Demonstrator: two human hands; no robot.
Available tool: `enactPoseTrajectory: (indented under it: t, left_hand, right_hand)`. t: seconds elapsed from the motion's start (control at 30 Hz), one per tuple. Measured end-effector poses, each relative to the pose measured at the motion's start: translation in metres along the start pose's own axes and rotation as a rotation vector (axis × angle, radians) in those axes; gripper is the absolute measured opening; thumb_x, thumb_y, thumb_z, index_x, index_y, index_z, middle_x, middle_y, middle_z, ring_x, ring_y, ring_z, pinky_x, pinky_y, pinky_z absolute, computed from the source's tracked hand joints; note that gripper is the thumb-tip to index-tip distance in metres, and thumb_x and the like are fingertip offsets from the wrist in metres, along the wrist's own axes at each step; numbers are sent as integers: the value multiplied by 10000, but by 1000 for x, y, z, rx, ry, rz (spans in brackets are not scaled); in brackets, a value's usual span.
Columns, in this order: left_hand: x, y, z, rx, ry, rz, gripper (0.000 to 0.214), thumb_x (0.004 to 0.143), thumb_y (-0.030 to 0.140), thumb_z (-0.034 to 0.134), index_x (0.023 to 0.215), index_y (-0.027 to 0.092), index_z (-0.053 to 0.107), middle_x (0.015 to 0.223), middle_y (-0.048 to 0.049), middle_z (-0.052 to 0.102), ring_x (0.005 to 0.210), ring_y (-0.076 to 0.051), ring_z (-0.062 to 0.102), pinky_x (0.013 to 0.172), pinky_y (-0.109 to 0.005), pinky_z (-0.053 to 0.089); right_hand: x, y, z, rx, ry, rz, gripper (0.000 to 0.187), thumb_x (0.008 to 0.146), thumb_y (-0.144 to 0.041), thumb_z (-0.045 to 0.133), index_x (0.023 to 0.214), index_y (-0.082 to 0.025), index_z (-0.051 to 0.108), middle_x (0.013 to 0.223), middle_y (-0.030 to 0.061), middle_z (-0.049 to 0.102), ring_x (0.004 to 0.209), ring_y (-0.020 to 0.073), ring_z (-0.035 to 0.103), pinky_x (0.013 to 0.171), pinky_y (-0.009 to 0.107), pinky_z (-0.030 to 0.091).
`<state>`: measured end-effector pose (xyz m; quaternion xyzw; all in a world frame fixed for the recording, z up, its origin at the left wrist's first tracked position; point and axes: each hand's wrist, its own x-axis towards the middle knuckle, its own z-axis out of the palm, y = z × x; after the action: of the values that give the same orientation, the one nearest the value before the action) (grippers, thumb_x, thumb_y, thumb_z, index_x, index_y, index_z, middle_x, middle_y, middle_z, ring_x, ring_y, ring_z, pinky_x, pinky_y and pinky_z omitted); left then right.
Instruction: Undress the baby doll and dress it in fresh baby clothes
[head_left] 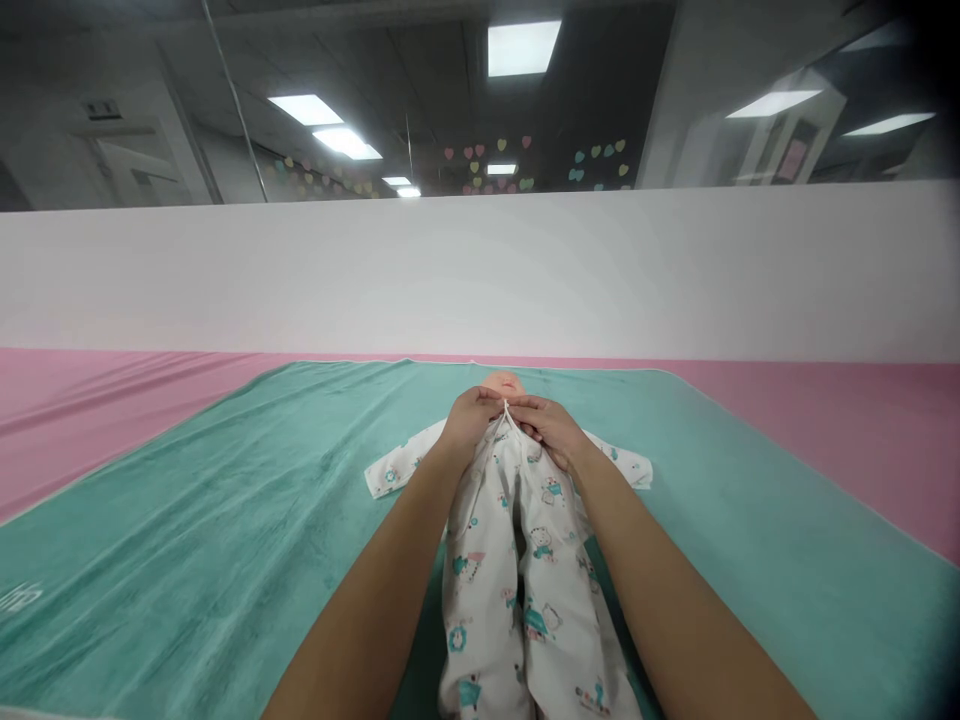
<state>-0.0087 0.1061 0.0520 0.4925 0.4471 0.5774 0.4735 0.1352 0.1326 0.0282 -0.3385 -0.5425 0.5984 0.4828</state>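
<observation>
Head camera looks down along both forearms to a baby doll [501, 383] lying on a teal towel [187, 530], its head at the far end and only the top of it showing past the hands. A white baby suit [480, 600] printed with teal cartoon animals covers the doll, its sleeves [394, 465] spread out to either side and its legs running toward the person. The left hand [471, 418] and right hand [546, 430] meet at the neckline, each in a narrow pinching grip on a thin white tie string [506, 412] that stands up between them. A dark slit runs down the middle of the suit below the hands. The towel lies on a pink mat [97, 420] that ends at a white partition [480, 280]. Above it, heart-shaped paper cutouts [487, 160] and ceiling lights [523, 48] show beyond.
</observation>
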Motion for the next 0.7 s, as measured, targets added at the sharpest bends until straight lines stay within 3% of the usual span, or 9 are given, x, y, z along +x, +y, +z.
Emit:
enactPoseTrajectory:
  t: [0.47,0.7]
  left_hand:
    - [-3,7,1,62,-78,18,142,693,190,582,826,142,578,708,-46,641,664,-144,581,639,-260,424]
    - [-7,14,6,389,51,45,264,682,304,641,899,159,601,833,-80,665,769,-204,595,665,-279,409]
  right_hand:
    - [0,1,1,-52,35,-33,322,612,-335,725,879,-162,677,563,-31,548,439,37,341,394,187,217]
    - [0,1,4,-146,66,-89,269,630,-304,678,869,-180,683,585,-22,569,452,53,385,406,193,249]
